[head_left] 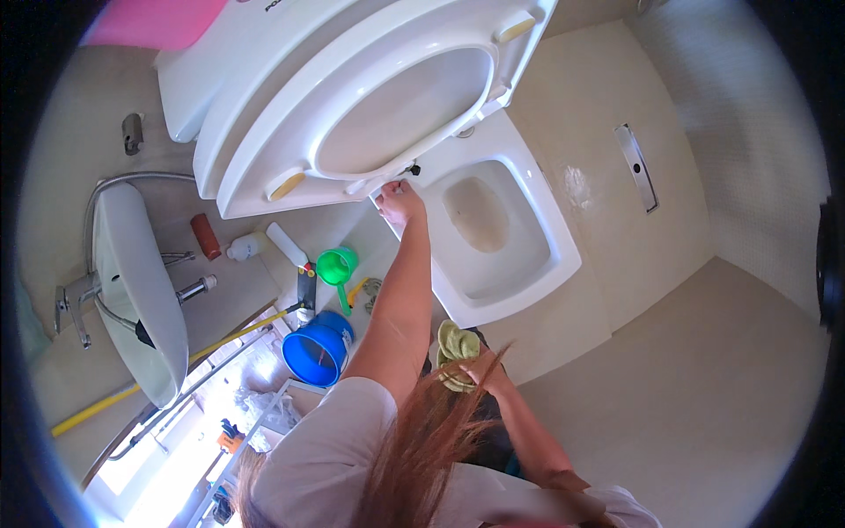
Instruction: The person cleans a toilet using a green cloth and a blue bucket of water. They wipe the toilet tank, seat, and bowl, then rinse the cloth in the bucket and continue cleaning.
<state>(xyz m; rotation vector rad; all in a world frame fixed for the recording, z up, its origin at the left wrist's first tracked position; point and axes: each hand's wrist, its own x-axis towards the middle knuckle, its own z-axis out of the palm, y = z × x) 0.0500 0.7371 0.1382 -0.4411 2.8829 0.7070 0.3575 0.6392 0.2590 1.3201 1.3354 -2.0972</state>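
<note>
My left hand (400, 201) reaches to the back corner of the white toilet bowl (563, 255). Its fingers are curled together beside a small dark hinge fitting (412, 170), below the raised toilet seat (264, 167). What the fingertips pinch, if anything, is too small to make out. Close to my body, in front of the bowl, my right hand (487, 371) grips a crumpled yellow-green cloth (456, 343). Loose strands of long hair hang partly across that hand. Some murky water (478, 214) lies in the bottom of the bowl.
To the left stand a blue bucket (315, 354), a green dipper (336, 264), a white bottle (246, 247) and a reddish-brown cylinder (205, 236). A white washbasin (141, 290) juts out beyond a yellow pole (97, 409). A metal drain (636, 167) sits at the right.
</note>
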